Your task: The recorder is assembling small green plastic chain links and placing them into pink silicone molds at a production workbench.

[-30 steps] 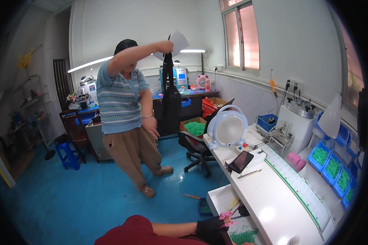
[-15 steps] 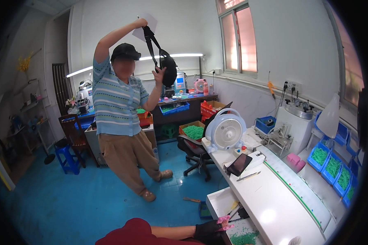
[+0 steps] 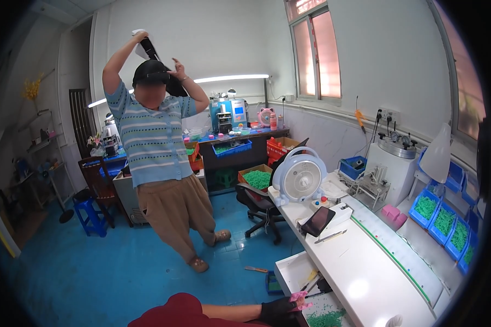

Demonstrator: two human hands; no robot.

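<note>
My left hand (image 3: 283, 308), in a black fingerless glove with pink finger coverings, rests over the edge of an open white drawer (image 3: 292, 267). Its fingers look apart, and I see nothing held in them. Small green pieces (image 3: 326, 318) lie in the drawer compartment beside it. Farther back in the drawer are thin tools (image 3: 312, 283) and a dark item. At the bottom edge, a whitish shape (image 3: 394, 321) on the white workbench (image 3: 360, 261) may be my right hand's fingertips; the rest is out of frame.
A person (image 3: 158, 125) in a striped top stands ahead, arms raised, with a black strap (image 3: 147, 48) overhead. On the bench are a fan (image 3: 301, 177), a dark phone-like device (image 3: 318, 220) and tweezers (image 3: 331, 236). Blue bins (image 3: 444, 222) hold green pieces. A black office chair (image 3: 262, 207) stands behind.
The other person has swung the black bag from in front to behind their head and leaned left. My left hand's fingers have shifted slightly; its arm stays in place.
</note>
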